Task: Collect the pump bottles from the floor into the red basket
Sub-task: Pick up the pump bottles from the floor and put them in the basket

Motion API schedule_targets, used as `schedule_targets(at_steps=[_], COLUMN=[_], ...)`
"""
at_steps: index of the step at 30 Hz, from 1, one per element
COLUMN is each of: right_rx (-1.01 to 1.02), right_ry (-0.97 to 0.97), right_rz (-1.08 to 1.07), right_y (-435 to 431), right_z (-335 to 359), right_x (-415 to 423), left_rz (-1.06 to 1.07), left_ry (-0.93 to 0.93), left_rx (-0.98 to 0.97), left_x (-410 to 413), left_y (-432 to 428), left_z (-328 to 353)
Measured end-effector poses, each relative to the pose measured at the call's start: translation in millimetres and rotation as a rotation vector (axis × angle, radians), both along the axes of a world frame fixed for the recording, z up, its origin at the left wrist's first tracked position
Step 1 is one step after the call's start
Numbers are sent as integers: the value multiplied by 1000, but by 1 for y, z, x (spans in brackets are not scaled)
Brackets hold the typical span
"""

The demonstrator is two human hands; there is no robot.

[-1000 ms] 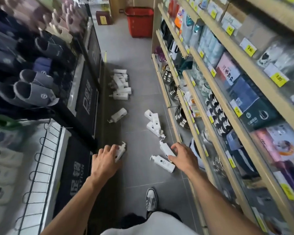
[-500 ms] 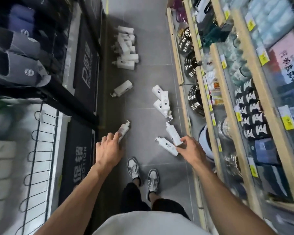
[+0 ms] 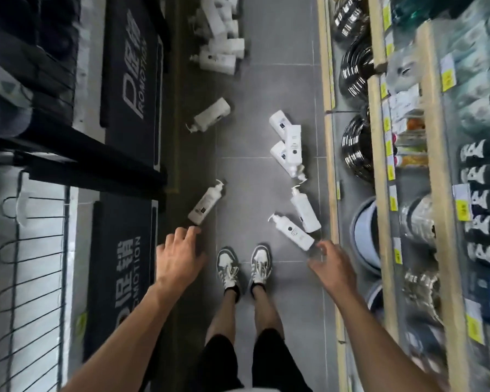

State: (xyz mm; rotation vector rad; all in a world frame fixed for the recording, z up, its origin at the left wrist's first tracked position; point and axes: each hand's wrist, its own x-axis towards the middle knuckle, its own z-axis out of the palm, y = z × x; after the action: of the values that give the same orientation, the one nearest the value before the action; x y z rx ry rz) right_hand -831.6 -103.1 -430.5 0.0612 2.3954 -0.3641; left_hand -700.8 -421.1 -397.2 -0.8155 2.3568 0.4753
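Drawn back from their earlier overlap: left hand [image 3: 178,256], fingers [image 3: 193,232] loose and empty, just short of one pump bottle [image 3: 207,202] lying on the floor [image 3: 252,86], right hand [image 3: 333,267] equally unclenched beside a second pump bottle [image 3: 292,232]; red basket out of view, nothing collected yet.

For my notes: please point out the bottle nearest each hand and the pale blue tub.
left-hand bottle [image 3: 205,205]: head view, middle of its body.
right-hand bottle [image 3: 293,232]: head view, middle of its body.
pale blue tub [image 3: 362,236]: head view, its outer wall.
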Motion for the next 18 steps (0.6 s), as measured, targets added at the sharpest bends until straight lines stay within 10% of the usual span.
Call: schedule_targets(at_steps=[18], right_rx=[109], right_ry=[-107], right_rz=[-29], right_y=[10], right_z=[-368], right_x=[-81], left_rz=[239], left_ry=[-148], left_rx=[13], left_x=[-104], left_y=[-57], left_z=[-368])
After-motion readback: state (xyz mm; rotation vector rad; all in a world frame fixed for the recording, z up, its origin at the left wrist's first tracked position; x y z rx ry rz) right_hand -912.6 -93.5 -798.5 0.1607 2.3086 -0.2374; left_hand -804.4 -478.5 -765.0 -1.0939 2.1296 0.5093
